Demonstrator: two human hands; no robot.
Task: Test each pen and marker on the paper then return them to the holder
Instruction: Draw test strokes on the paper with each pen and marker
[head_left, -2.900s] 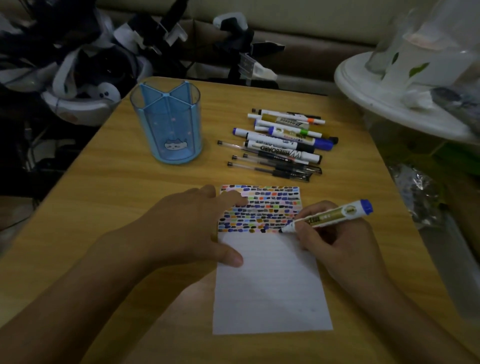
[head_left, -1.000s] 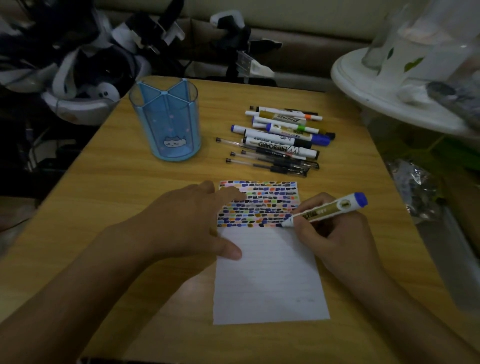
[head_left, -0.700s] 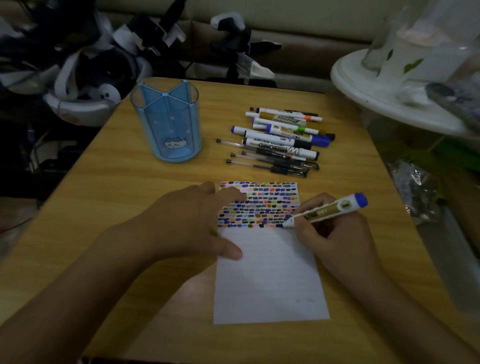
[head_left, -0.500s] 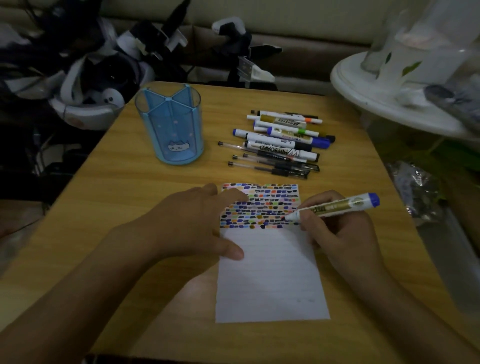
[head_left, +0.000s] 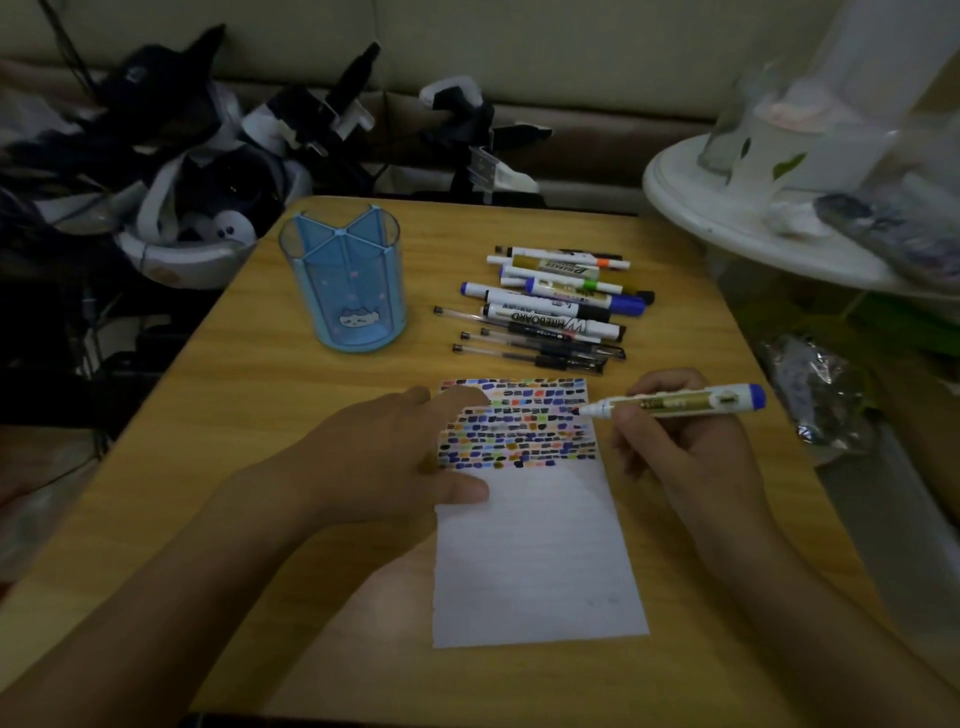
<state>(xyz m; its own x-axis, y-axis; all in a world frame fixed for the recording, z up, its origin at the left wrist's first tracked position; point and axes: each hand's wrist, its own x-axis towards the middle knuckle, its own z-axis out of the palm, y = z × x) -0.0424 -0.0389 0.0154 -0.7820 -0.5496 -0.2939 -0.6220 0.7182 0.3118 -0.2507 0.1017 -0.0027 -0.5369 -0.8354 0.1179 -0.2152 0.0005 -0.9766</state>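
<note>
A white lined paper (head_left: 535, 561) lies on the wooden table (head_left: 249, 415), its top part filled with rows of coloured marks. My left hand (head_left: 384, 457) lies flat on the paper's left edge, index finger and thumb spread over it. My right hand (head_left: 685, 457) grips a white marker with a blue end (head_left: 675, 402); its tip hovers at the paper's right edge. The blue see-through holder (head_left: 345, 280) stands empty at the back left. Several pens and markers (head_left: 556, 306) lie in a pile behind the paper.
A round white side table (head_left: 737, 228) with a glass and clutter overhangs the back right corner. Dark gear and headsets (head_left: 197, 171) are piled behind the table on the left. A crinkled plastic bag (head_left: 821, 400) sits off the table's right edge.
My right hand has lifted the marker off the bottom row of marks and moved it up and to the right, flattening its angle. My left hand has stayed on the paper.
</note>
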